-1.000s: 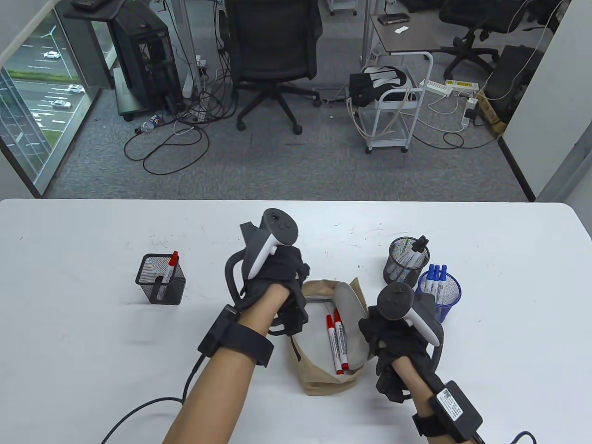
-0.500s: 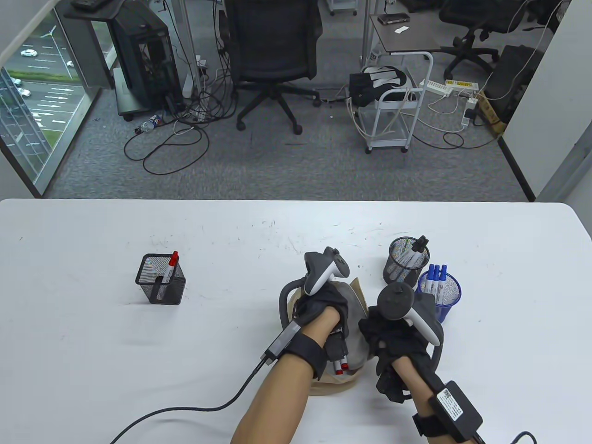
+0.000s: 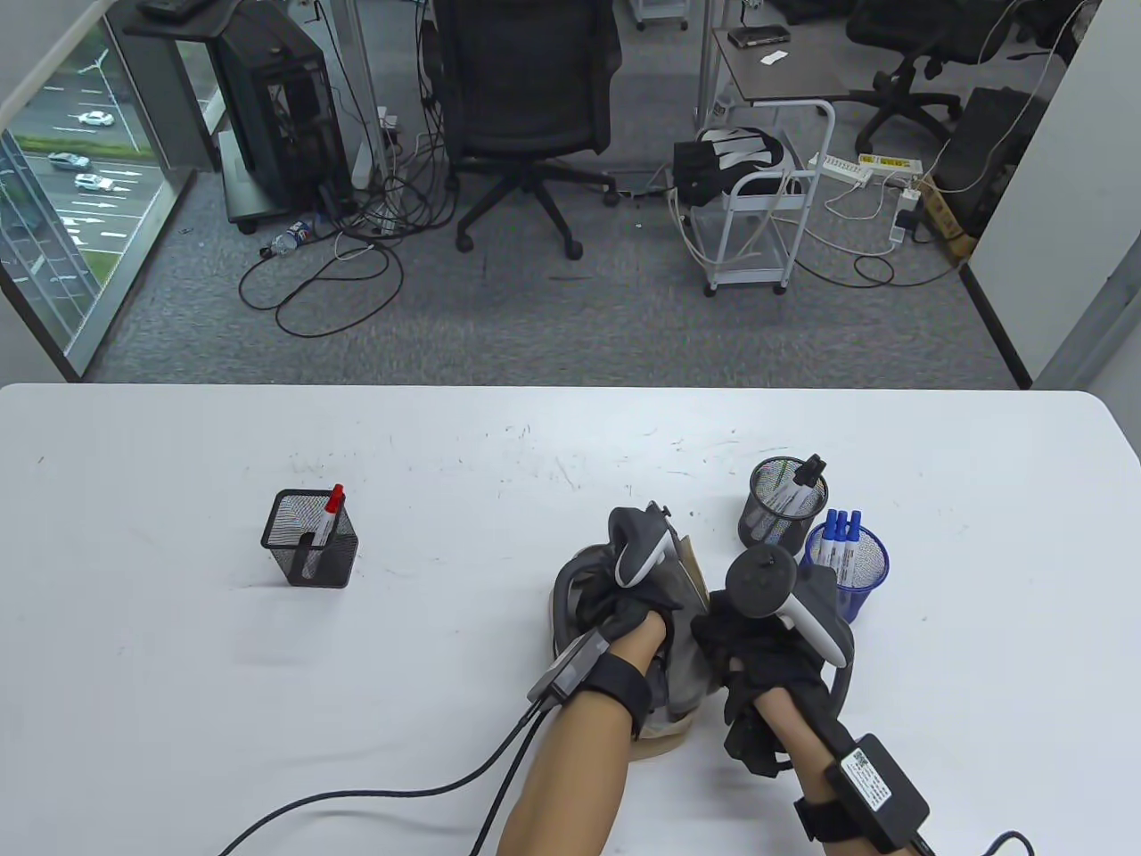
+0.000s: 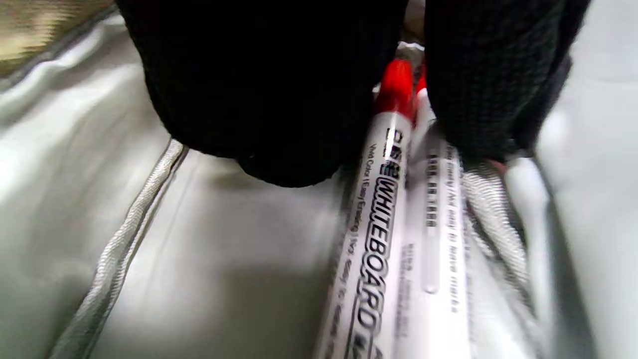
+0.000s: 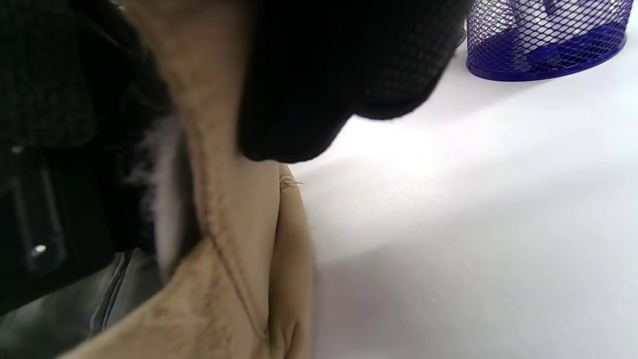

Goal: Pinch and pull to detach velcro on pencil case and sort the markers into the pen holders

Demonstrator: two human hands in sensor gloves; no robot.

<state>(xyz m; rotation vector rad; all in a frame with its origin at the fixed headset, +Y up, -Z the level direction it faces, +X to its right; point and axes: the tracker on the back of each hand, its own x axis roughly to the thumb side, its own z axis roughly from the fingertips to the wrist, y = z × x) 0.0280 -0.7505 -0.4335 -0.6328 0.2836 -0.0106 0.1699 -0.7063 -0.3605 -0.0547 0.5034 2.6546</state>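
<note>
Three mesh pen holders: one square black (image 3: 309, 551), one round black (image 3: 782, 511), one round blue (image 3: 856, 565); four red markers (image 4: 384, 209), three blue markers (image 3: 841, 528), one black marker (image 3: 800, 481); one pencil case (image 5: 234, 279).

Tan cloth pencil case (image 5: 234, 299) with shiny grey lining, glossy plastic markers (image 4: 384, 239), knit gloves

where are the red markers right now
Inside the open pencil case near the table's front right-centre: the left wrist view shows two red whiteboard markers on its grey lining, under the left hand's fingers.
</note>
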